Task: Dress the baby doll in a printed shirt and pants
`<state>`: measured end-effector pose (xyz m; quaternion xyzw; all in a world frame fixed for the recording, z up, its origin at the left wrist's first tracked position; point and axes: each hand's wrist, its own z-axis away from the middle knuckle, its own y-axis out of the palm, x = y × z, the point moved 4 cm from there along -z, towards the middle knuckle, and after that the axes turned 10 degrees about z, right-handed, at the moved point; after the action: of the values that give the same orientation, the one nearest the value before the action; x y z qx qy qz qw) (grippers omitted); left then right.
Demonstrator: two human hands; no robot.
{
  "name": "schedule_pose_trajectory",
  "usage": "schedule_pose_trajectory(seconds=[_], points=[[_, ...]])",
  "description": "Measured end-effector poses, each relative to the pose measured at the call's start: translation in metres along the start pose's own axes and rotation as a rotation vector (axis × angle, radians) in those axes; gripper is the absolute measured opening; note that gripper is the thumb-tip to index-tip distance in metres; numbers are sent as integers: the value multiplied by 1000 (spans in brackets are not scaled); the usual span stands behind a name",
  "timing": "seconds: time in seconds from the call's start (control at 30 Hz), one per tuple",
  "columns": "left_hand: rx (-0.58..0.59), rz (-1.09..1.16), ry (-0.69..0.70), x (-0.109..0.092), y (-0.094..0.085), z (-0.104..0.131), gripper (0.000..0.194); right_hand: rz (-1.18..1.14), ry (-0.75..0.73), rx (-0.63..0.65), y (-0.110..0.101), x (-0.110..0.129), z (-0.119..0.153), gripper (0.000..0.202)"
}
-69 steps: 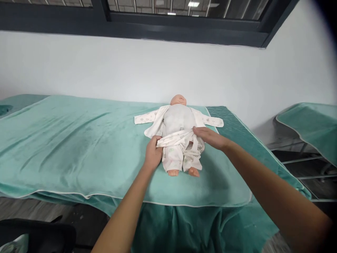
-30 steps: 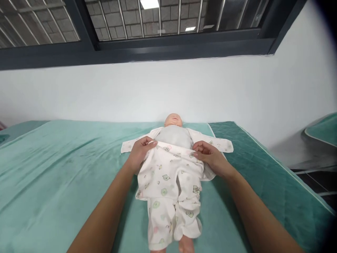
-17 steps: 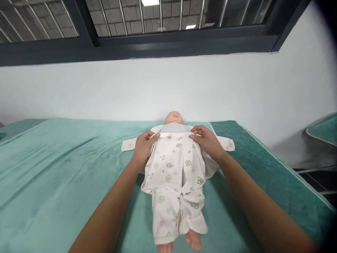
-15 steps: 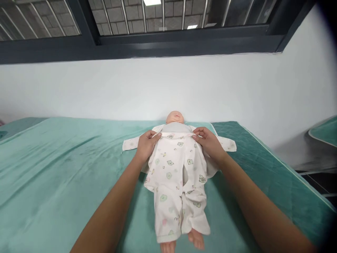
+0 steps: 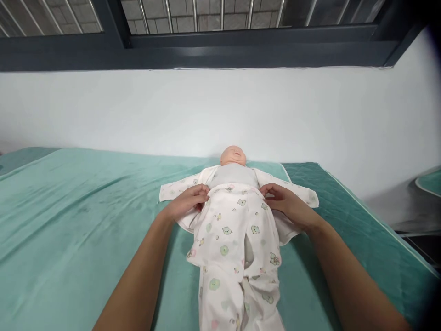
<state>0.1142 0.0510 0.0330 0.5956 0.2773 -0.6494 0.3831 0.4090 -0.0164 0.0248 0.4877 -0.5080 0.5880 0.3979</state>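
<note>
A baby doll [image 5: 233, 155] lies on its back, head toward the wall, its grey-white torso [image 5: 235, 174] partly bare. Its patterned white jacket [image 5: 277, 181] is spread open beneath it, sleeves stretched to both sides. White baby pants [image 5: 230, 239] with small animal prints cover its belly and legs, their waistband high on the torso. At the waistband's left end, my left hand [image 5: 188, 201] has its fingers closed on the edge. My right hand [image 5: 284, 204] pinches the waistband's right end, thumb below the curled fingers. The doll's feet are out of frame.
Under the doll lies a light green sheet [image 5: 86, 220], with a darker green quilted cover [image 5: 347, 225] to the right. A white wall [image 5: 155, 110] rises behind, below a dark window frame [image 5: 241, 50] with metal bars. Another green padded edge [image 5: 430, 181] shows far right.
Both hands have moved slightly outward and down to the sides of the waistband, which now curves round the belly. The camera view has come closer, and the doll's feet have left the frame.
</note>
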Motion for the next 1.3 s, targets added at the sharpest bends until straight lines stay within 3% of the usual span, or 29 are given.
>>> schedule_pose_trajectory(seconds=[0.1, 0.2, 0.47, 0.57, 0.8, 1.03, 1.3], points=[[92, -16, -49, 0, -2, 1, 16, 93, 95, 51, -3, -5, 2, 25], [173, -2, -48, 0, -3, 3, 16, 218, 100, 13, -2, -4, 1, 18], [322, -27, -63, 1, -3, 9, 25, 669, 219, -259, 2, -3, -1, 11], [269, -44, -51, 2, -2, 8, 24, 590, 258, -196, 3, -7, 0, 14], [-11, -202, -103, -2, 7, 4, 18, 372, 215, -78, 9, -5, 5, 23], [100, -371, -88, -10, 15, 11, 23, 85, 147, 60, 16, 1, 11, 37], [-47, -372, -47, -7, 22, 17, 37, -16, 172, -37, 14, -7, 7, 28]])
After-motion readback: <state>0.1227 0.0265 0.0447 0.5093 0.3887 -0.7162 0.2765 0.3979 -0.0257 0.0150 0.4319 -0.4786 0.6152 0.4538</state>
